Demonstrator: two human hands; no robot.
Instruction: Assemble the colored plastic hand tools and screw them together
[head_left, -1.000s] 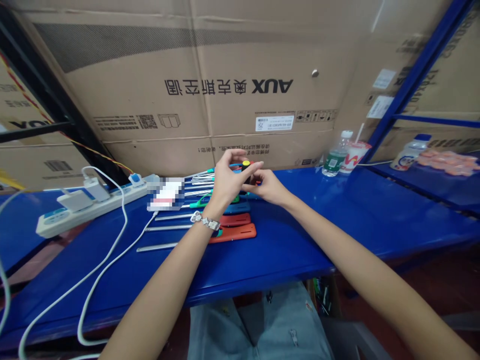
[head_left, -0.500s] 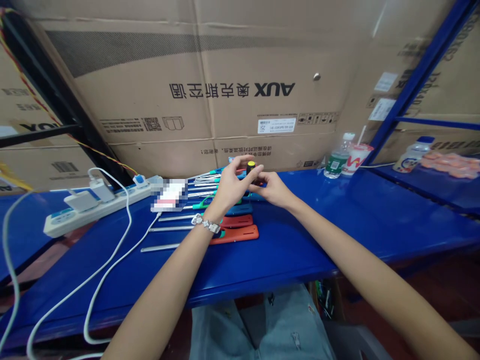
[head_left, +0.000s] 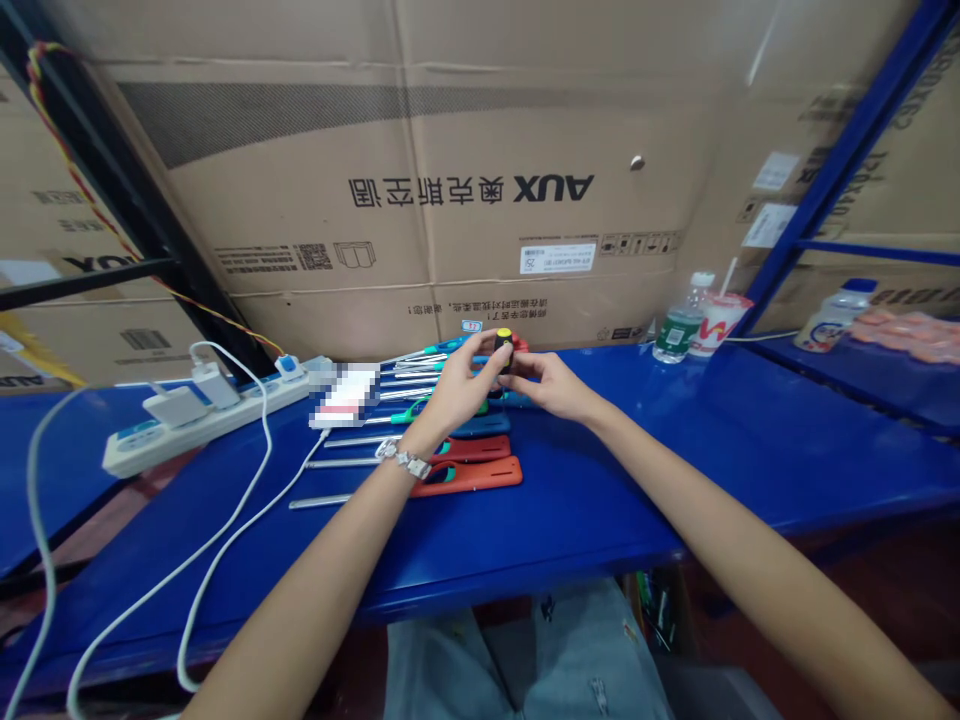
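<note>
Both my hands meet over the back of the blue table (head_left: pixel 600 500). My left hand (head_left: pixel 461 385) pinches a small black tool handle with a yellow cap (head_left: pixel 504 342), held upright. My right hand (head_left: pixel 551 385) closes its fingers on the same handle from the right side. Below them lies a row of long tools with steel shafts (head_left: pixel 337 463) and red (head_left: pixel 480 474), blue and green handles. A metal watch (head_left: pixel 405 458) sits on my left wrist.
A white power strip (head_left: pixel 187 420) with chargers and white cables (head_left: pixel 225 540) lies at the left. A blurred white item (head_left: pixel 346 393) sits behind the tools. A water bottle (head_left: pixel 679 320) and paper cup (head_left: pixel 714 318) stand at the back right. Large cardboard boxes (head_left: pixel 465 180) form the back wall.
My left hand's fingers have closed down from a raised, spread pose onto the yellow-capped handle. Both hands have dropped slightly toward the table.
</note>
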